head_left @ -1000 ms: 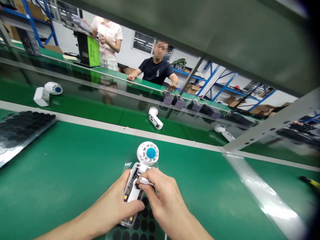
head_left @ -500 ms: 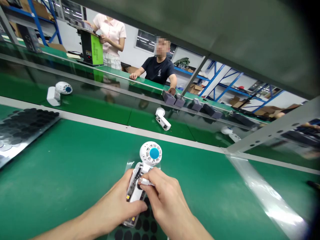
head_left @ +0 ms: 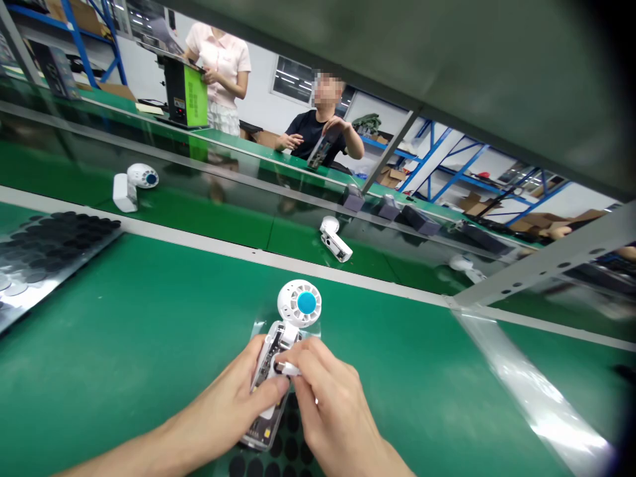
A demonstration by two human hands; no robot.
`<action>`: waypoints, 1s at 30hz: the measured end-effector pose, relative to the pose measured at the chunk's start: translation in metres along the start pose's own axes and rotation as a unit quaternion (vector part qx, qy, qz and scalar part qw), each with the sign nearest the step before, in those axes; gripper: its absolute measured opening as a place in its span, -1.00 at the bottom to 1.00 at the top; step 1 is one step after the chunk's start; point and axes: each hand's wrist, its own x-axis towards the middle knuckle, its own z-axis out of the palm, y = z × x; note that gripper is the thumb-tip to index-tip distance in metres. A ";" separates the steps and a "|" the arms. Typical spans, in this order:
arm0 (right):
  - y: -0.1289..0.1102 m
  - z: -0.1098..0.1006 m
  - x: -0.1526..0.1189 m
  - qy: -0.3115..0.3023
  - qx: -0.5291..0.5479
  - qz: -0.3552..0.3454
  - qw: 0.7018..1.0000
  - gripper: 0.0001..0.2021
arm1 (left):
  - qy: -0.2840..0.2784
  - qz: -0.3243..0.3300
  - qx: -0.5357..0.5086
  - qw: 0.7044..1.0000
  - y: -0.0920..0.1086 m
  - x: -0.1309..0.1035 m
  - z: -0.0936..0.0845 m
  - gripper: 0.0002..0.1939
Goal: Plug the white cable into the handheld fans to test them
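A white handheld fan with a blue round centre lies on the green bench, head away from me. Its handle has a clear casing that shows a circuit board and yellow parts. My left hand wraps round the handle from the left, thumb across it. Between thumb and fingers, my right hand pinches a small white piece with a dark end, held at the middle of the handle; whether it touches the handle I cannot tell. Beneath the handle lies a sheet of black round stickers, partly hidden by my hands.
Beyond the bench's metal edge, a conveyor carries several white fans, one straight ahead. Another sheet of black discs lies left. A metal post rises at right, under an overhead shelf. Two co-workers are across the line, one seated, holding a box.
My left thumb has moved up the handle towards the white piece, which my right hand still pinches. Fans on the conveyor have shifted right. The seated co-worker has lifted a box.
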 end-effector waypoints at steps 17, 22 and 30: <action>0.011 0.007 -0.020 0.019 0.100 0.009 0.995 -0.54 | 0.053 0.002 -0.046 0.998 -0.020 0.003 0.003 -0.74; 0.013 0.001 -0.019 0.005 0.213 0.147 0.966 -0.78 | 0.051 -0.066 -0.165 0.983 -0.015 0.005 0.008 -0.69; 0.011 0.003 -0.008 -0.059 0.384 0.317 0.865 -0.77 | 0.063 -0.100 -0.218 0.969 -0.008 0.002 0.001 -0.69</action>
